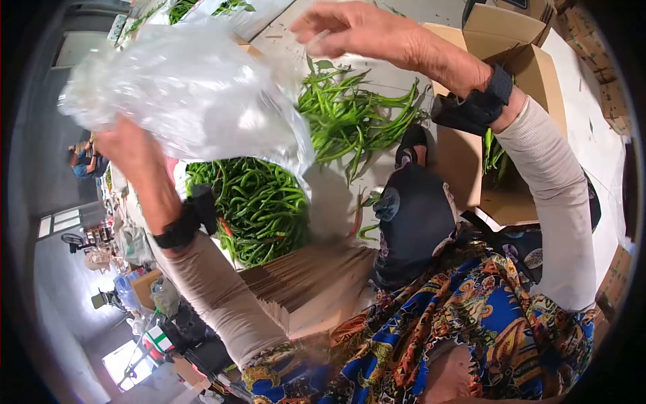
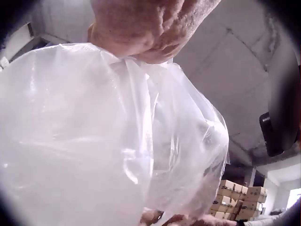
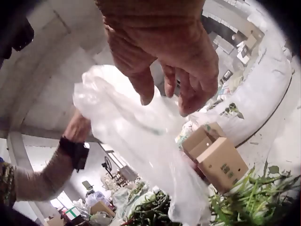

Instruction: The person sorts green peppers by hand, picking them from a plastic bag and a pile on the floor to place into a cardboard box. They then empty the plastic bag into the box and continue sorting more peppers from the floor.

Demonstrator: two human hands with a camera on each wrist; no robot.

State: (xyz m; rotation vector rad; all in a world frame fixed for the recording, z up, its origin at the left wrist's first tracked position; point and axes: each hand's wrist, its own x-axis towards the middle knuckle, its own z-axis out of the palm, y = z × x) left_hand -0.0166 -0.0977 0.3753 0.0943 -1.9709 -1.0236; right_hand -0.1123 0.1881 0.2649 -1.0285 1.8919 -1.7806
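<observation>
A clear plastic bag point(image 1: 195, 101) is held up by my left hand point(image 1: 131, 148), whose fingers curl into its gathered side. In the left wrist view the bag point(image 2: 84, 141) billows below the left hand point(image 2: 146, 28). My right hand point(image 1: 367, 30) is raised beyond the bag, its fingers loosely bent. The right wrist view has the right hand point(image 3: 164, 52) over the bag point(image 3: 136, 127), a gap between thumb and fingers, holding nothing visible. Under the bag lies a heap of green chillies point(image 1: 259, 215); a looser pile of chillies point(image 1: 356, 114) is beside it.
An open cardboard box point(image 1: 457, 161) with some chillies inside stands at the right. Flattened cardboard point(image 1: 309, 276) lies in front of the heap. Boxes point(image 2: 235, 197) are stacked in the background. A person point(image 1: 84, 165) is far off at the left.
</observation>
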